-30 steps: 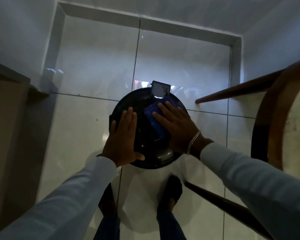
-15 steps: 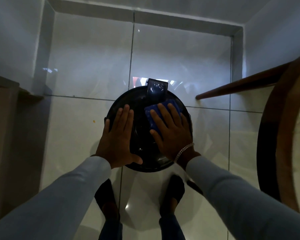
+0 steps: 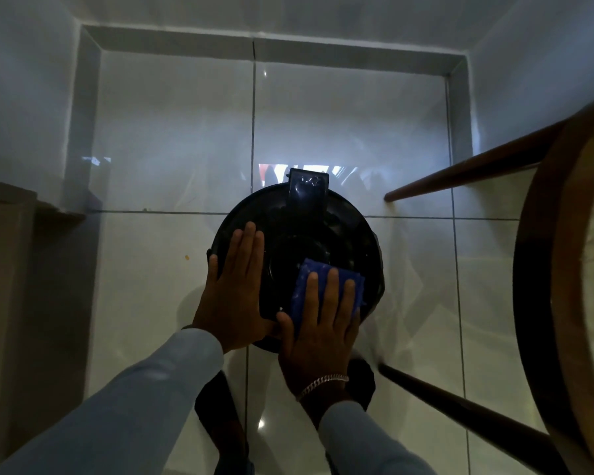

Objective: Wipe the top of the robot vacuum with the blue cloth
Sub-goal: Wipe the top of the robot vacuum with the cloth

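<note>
A round black robot vacuum [image 3: 343, 231] sits on the glossy tiled floor in the middle of the view, with a dark rectangular block [image 3: 307, 192] at its far edge. My left hand [image 3: 235, 296] lies flat, fingers together, on the vacuum's left side and holds nothing. My right hand [image 3: 323, 323] presses the folded blue cloth [image 3: 302, 286] flat against the vacuum's near right part; my fingers cover most of the cloth.
A round wooden table [image 3: 563, 303] with slanted legs [image 3: 460, 169] stands close on the right; one leg [image 3: 467, 409] reaches the floor just right of the vacuum. A wooden cabinet [image 3: 4, 286] fills the left edge. My feet [image 3: 220, 406] stand below the vacuum.
My right hand has dragged the blue cloth from the vacuum's far right part toward me, to its near right edge. My left hand has stayed flat on the left side.
</note>
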`<state>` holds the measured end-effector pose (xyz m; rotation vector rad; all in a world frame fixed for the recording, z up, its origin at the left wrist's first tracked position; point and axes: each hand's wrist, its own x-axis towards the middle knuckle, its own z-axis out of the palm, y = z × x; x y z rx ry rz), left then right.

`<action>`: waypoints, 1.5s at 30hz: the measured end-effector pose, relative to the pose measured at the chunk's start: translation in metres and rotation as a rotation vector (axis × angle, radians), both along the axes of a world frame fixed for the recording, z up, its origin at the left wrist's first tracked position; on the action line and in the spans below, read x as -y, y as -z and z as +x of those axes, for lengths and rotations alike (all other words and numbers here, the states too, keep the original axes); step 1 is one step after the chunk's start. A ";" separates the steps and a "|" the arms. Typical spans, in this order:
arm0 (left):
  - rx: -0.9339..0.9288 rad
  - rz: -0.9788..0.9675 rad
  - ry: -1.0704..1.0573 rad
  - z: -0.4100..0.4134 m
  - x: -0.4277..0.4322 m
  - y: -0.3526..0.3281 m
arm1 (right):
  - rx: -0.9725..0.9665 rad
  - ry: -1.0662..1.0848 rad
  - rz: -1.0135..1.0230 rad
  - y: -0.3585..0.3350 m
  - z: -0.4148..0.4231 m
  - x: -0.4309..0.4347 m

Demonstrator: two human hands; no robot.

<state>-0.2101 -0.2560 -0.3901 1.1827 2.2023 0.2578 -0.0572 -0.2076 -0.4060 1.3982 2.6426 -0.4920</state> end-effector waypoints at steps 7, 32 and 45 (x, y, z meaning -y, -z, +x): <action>0.001 -0.034 0.053 -0.002 0.000 -0.001 | -0.046 -0.348 0.011 -0.004 -0.005 -0.060; 0.013 -0.041 -0.033 0.002 -0.001 -0.004 | -0.054 0.067 -0.141 -0.045 -0.004 -0.017; 0.044 0.017 -0.002 -0.004 0.004 0.004 | -0.060 0.003 -0.162 -0.047 -0.072 -0.092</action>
